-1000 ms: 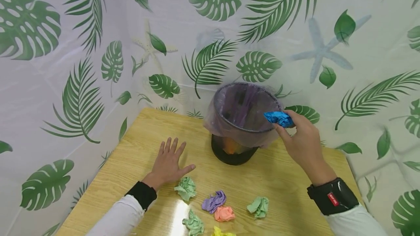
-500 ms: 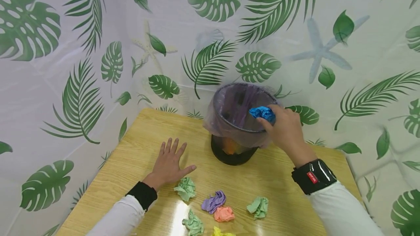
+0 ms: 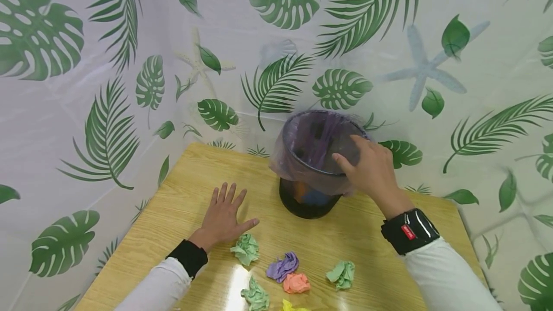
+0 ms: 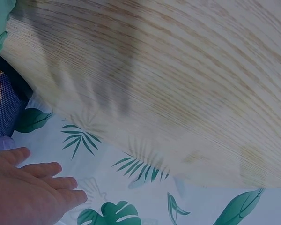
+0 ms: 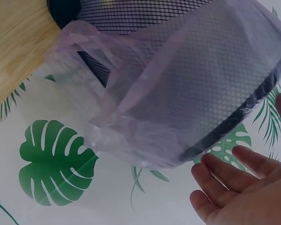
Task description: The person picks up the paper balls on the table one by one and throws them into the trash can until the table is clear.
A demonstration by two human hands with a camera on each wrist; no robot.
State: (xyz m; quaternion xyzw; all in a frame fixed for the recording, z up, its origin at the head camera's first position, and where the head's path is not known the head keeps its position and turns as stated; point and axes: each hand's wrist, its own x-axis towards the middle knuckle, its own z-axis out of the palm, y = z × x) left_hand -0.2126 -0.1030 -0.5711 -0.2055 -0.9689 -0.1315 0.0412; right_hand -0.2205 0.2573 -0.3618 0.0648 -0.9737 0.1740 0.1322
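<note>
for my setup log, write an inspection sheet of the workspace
Surface: wood-grain table, glare near front.
Job's things: bin with purple liner, blue shape and orange shape showing through its side; three green papers, purple paper, coral paper, yellow paper partly out of frame, all crumpled.
Clutter: nothing seen.
Left hand: fingers spread, holding nothing.
Right hand: at the bin's rim, holding nothing.
Cables: nothing seen.
Surroundings: white leaf-print covering.

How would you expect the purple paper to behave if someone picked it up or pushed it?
The purple paper is probably light for its size, as it looks loosely crumpled. Its open folds suggest it would squash a little when pinched. Its lumpy shape makes it unlikely to roll far, though a push might nudge the orange paper beside it.
</note>
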